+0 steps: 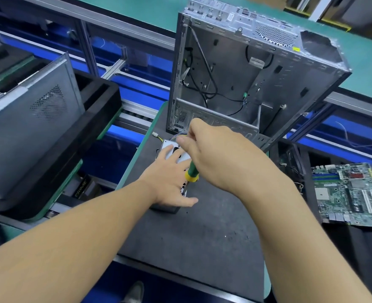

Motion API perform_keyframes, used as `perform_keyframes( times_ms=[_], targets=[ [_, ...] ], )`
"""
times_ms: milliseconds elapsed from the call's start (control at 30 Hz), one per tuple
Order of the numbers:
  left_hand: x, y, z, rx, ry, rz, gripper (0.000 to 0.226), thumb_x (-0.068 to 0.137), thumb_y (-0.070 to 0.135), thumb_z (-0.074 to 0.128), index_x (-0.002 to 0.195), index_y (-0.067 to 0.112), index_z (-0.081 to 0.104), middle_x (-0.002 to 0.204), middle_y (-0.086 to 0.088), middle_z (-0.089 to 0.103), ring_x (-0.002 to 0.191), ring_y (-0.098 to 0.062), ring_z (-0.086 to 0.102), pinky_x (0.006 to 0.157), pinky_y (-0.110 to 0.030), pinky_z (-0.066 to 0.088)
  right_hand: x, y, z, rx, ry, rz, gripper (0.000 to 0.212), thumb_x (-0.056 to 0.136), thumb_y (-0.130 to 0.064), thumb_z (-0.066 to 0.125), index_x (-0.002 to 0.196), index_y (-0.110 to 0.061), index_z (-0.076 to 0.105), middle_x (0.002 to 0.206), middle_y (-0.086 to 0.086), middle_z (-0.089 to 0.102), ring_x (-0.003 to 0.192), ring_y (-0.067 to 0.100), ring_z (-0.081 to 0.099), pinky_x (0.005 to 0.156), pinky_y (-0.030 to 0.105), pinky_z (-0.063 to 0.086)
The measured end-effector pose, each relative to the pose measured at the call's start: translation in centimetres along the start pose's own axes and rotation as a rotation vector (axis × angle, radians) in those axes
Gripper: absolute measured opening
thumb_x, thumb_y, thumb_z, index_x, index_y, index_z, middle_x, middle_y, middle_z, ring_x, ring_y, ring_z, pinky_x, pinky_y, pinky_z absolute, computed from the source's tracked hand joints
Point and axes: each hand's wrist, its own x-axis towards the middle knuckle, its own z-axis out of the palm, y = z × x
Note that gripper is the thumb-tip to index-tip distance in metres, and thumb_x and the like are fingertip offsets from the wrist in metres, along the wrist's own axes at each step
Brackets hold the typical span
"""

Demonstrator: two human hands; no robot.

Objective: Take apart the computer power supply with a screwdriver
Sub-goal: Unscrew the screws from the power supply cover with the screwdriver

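A small grey metal power supply (pixel 168 145) lies on the dark work mat (pixel 191 232), mostly covered by my hands. My left hand (pixel 169 178) rests flat on top of it with fingers spread. My right hand (pixel 213 154) grips a screwdriver with a green and yellow handle (pixel 192 171), held above the unit's near end. The screwdriver's tip is hidden between my hands. Thin wires with a white connector (pixel 155 134) trail from the far side of the supply.
An empty open computer case (pixel 257 73) stands upright just behind the supply. A green motherboard (pixel 351 193) lies at the right. Another grey case (pixel 32 119) sits in a black foam tray at the left. A conveyor runs behind.
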Motion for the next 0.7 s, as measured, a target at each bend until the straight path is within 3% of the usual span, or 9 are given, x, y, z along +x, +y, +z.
perform_keyframes(
  times_ms=[67,200,267,300,400,467,533,633,700],
  targets=[
    [0.0,-0.2,0.1,-0.044,0.021,-0.007,0.054,0.082,0.077,0.04,0.095,0.03,0.063,0.11,0.015,0.056,0.144,-0.029,0.018,0.116,-0.052,-0.005,-0.1,0.1,0.0,0.015,0.0,-0.05,0.014,0.102,-0.033,0.034,0.104,-0.022,0.043,0.099,0.001,0.053,0.081,0.029,0.056,0.07,0.041,0.047],
    [-0.5,0.2,0.0,-0.153,0.065,-0.025,0.055,0.08,0.073,0.054,0.106,0.028,0.072,0.118,0.014,0.064,0.14,-0.019,0.012,0.119,-0.045,0.009,-0.4,0.2,-0.4,0.102,-0.071,-0.05,0.009,0.092,-0.026,0.042,0.1,-0.026,0.043,0.104,-0.004,0.04,0.074,0.017,0.051,0.06,0.034,0.038],
    [-0.7,0.5,0.2,-0.35,0.25,-0.082,0.066,0.072,0.058,0.076,0.114,0.008,0.071,0.125,-0.003,0.066,0.136,-0.024,0.035,0.117,-0.049,0.026,-0.5,0.0,-0.1,0.09,-0.049,-0.042,0.009,0.091,-0.031,0.042,0.099,-0.027,0.042,0.102,-0.005,0.041,0.072,0.014,0.048,0.057,0.033,0.032],
    [-0.7,0.6,0.1,-0.422,0.24,-0.119,0.07,0.071,0.055,0.078,0.119,0.005,0.068,0.13,-0.008,0.064,0.134,-0.026,0.042,0.116,-0.049,0.03,-0.4,-0.1,0.2,0.067,-0.018,-0.033,0.011,0.092,-0.036,0.041,0.1,-0.028,0.041,0.1,-0.006,0.043,0.072,0.015,0.048,0.056,0.033,0.03],
    [-0.2,0.1,-0.4,-0.116,0.011,-0.036,0.055,0.082,0.074,0.045,0.109,0.033,0.068,0.13,0.015,0.057,0.139,-0.023,0.025,0.117,-0.047,0.018,0.0,-0.4,0.7,0.021,0.074,-0.003,0.024,0.099,-0.05,0.032,0.101,-0.028,0.041,0.097,-0.006,0.051,0.081,0.025,0.054,0.065,0.038,0.035],
    [0.1,-0.2,-0.3,0.002,-0.072,-0.024,0.064,0.08,0.08,0.03,0.114,0.038,0.065,0.133,0.022,0.05,0.146,-0.024,0.012,0.118,-0.05,0.0,0.3,-0.4,0.8,0.022,0.096,-0.033,0.021,0.102,-0.043,0.029,0.101,-0.026,0.042,0.096,-0.005,0.054,0.085,0.029,0.055,0.069,0.04,0.04],
    [0.3,-0.3,-0.1,-0.008,-0.057,-0.023,0.066,0.08,0.081,0.029,0.114,0.039,0.065,0.132,0.024,0.05,0.145,-0.022,0.013,0.117,-0.049,-0.004,0.4,-0.5,0.7,0.035,0.066,-0.062,0.012,0.101,-0.031,0.032,0.099,-0.028,0.043,0.098,-0.005,0.052,0.086,0.028,0.056,0.072,0.041,0.044],
    [0.1,-0.3,0.6,-0.101,0.021,-0.014,0.052,0.081,0.075,0.041,0.093,0.033,0.068,0.094,0.023,0.059,0.129,-0.013,0.037,0.114,-0.041,0.02,0.5,-0.5,0.8,0.041,0.041,-0.069,0.01,0.097,-0.026,0.035,0.094,-0.03,0.044,0.097,-0.006,0.048,0.086,0.025,0.055,0.069,0.038,0.041],
    [0.1,-0.2,0.6,-0.187,0.053,-0.028,0.043,0.08,0.066,0.052,0.072,0.026,0.063,0.064,0.018,0.043,0.11,-0.013,0.048,0.105,-0.036,0.032,0.6,-0.5,0.8,0.038,0.055,-0.075,0.011,0.095,-0.025,0.036,0.091,-0.031,0.044,0.094,-0.008,0.048,0.085,0.025,0.054,0.063,0.035,0.035]
  ],
)
